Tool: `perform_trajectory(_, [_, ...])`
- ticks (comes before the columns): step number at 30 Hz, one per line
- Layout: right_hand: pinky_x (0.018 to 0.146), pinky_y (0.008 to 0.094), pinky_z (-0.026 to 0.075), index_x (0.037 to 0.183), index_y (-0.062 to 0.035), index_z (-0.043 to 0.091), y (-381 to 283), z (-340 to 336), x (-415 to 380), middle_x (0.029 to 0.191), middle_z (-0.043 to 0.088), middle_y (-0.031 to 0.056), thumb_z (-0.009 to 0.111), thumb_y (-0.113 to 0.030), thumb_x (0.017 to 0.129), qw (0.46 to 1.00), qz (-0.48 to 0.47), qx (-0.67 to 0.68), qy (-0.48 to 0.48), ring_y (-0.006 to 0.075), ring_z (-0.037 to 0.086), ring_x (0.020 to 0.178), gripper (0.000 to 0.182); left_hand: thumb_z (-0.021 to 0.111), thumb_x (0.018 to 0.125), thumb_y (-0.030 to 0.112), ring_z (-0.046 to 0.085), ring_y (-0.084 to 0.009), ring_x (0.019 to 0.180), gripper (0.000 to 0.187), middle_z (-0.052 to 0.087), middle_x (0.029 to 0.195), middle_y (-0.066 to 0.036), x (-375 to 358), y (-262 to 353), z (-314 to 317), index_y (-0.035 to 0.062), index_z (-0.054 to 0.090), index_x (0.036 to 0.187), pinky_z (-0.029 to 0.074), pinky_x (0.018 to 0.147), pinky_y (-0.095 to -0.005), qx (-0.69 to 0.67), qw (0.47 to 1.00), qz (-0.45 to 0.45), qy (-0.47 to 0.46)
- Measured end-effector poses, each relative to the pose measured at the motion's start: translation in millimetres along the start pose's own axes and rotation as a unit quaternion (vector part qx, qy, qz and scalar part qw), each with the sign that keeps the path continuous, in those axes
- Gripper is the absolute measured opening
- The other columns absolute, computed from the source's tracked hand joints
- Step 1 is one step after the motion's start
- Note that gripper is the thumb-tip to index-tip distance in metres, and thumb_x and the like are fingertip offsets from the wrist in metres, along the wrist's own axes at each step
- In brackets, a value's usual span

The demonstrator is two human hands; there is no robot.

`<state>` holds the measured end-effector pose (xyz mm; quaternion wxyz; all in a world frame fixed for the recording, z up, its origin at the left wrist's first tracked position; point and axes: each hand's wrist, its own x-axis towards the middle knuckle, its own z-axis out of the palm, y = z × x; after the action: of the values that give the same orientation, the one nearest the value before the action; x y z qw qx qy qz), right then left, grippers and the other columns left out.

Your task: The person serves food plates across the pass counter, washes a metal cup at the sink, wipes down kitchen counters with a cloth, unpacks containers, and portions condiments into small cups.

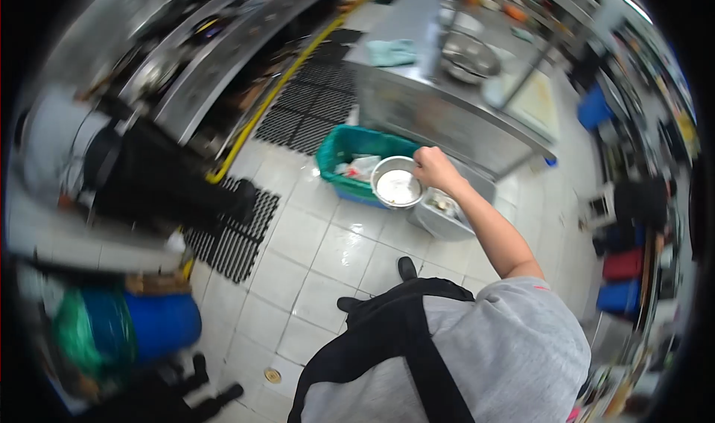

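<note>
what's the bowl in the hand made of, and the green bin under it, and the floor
The bowl, held at its rim by the right hand, looks like stainless steel: silvery, with a bright sheen. The green bin seems to be moulded plastic, with a flat teal colour and a matte look. The floor appears to be glazed ceramic tile: pale squares, grout lines, glossy reflections.

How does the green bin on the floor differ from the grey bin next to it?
The green bin is teal-green, while the grey bin is pale grey. The green bin holds crumpled white waste, and the grey bin shows only small scraps. The right hand holds a metal bowl that overlaps the green bin's near edge; the grey bin lies under the forearm. Both stand on the tiled floor beside the steel table.
</note>
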<state>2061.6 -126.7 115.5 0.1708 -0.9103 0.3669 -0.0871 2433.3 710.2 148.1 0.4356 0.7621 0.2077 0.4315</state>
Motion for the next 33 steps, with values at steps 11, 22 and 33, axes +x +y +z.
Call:
perform_trajectory(11, [0.06,0.0451,0.047,0.061,0.0047,0.054,265,-97,-217,0.065,0.055,0.0261,0.056,-0.005,0.06,0.94,0.274,-0.008,0.202,0.0418,0.056,0.066,0.01,0.058,0.074,0.016,0.05,-0.0317,0.108,0.052,0.051,0.12,-0.016,-432,53,164,0.002,0.045,0.123,0.043,0.088,-0.039,0.252,0.812,0.225,-0.476])
perform_trajectory(22, [0.065,0.0462,0.049,0.066,0.0059,0.056,407,-202,-420,0.071,0.058,0.027,0.056,-0.003,0.063,0.797,0.531,-0.064,0.281,0.0424,0.058,0.07,0.009,0.06,0.081,0.021,0.053,-0.017,0.102,0.05,0.051,0.122,-0.008,-1023,443,45,0.003,0.044,0.125,0.045,0.079,-0.0298,-0.089,-0.031,0.323,-0.942])
perform_trajectory(33, [0.057,0.0436,0.045,0.06,0.0056,0.052,539,-252,-468,0.063,0.053,0.0266,0.053,-0.007,0.059,0.765,0.567,-0.015,0.303,0.0409,0.056,0.062,0.012,0.055,0.086,0.024,0.053,-0.0166,0.106,0.045,0.05,0.121,-0.008,-1288,590,-194,0.0054,0.043,0.125,0.045,0.084,-0.0315,-0.072,-0.207,0.026,-0.975])
